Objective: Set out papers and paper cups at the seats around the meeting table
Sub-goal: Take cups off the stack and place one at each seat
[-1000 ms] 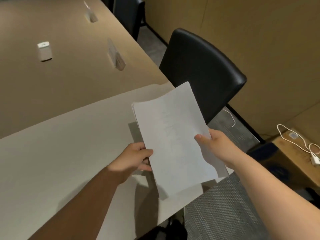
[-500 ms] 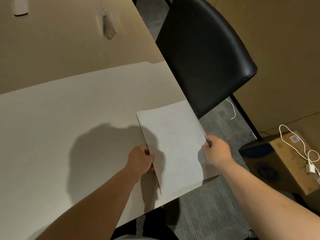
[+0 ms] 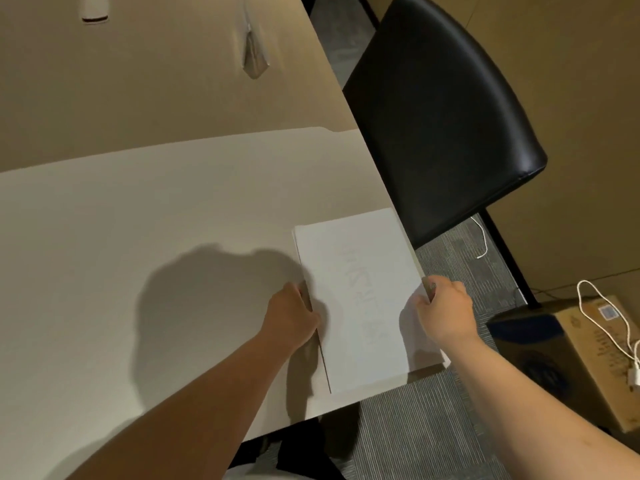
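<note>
A thin stack of white papers (image 3: 360, 296) lies at the near right corner of the meeting table (image 3: 173, 209), its right edge flush with the table's edge. My left hand (image 3: 292, 318) grips the stack's left edge, which is lifted slightly off the table. My right hand (image 3: 445, 310) pinches the right edge, thumb on top. Faint writing shows through the top sheet. No paper cup is in view.
A black chair (image 3: 440, 112) stands against the table's right side, just beyond the papers. A cardboard box (image 3: 595, 358) with a white cable (image 3: 609, 323) on it sits on the grey carpet at the right. Two small white objects (image 3: 254, 53) lie farther up the table.
The papers came down from mid-air onto the table's near right corner, both hands still on them. The camera tilted downward and moved closer to the table.
</note>
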### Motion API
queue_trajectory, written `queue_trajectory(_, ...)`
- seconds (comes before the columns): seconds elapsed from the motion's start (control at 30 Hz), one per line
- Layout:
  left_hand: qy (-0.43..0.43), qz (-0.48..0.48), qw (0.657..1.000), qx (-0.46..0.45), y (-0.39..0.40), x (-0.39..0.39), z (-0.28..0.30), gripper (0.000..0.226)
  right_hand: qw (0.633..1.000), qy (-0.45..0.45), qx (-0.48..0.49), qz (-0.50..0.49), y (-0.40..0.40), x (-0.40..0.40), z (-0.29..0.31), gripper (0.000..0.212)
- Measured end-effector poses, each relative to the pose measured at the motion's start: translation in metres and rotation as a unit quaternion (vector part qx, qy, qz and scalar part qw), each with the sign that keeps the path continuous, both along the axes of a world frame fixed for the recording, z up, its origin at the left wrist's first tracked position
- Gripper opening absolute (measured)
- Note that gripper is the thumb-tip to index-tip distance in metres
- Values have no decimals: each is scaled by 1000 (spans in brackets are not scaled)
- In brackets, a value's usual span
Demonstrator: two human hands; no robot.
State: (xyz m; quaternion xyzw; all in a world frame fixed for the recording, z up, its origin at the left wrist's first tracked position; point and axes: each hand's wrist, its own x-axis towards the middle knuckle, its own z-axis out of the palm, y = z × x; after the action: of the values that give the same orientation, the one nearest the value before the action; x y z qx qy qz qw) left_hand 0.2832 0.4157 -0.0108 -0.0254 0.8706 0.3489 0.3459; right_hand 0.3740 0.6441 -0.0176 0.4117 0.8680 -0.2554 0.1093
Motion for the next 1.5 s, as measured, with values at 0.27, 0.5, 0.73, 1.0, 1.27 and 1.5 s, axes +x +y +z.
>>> queue_trajectory(0.27,4,64,995,82,-89,-30,37,25,951,166,-65,253,-111,-58,50,22)
queue_trajectory(0.5,103,181,964,165,-256,-57,83,10,894,207,-101,384,-272,-121,99,7)
queue_trajectory(0.73,166,222,953,122,-445,-51,93,8,837,181,-106,505,-469,-157,114,12)
queue_trajectory(1.0,384,189,879,-210,-657,-44,99,39,794,157,-158,565,-655,-178,124,15)
queue_trajectory(1.27,79,283,899,-325,-770,-52,67,92,757,120,-168,620,-735,-197,117,13)
queue_trajectory(1.5,113,257,931,-233,-766,-60,55,62,766,114,-192,603,-733,-210,111,12)
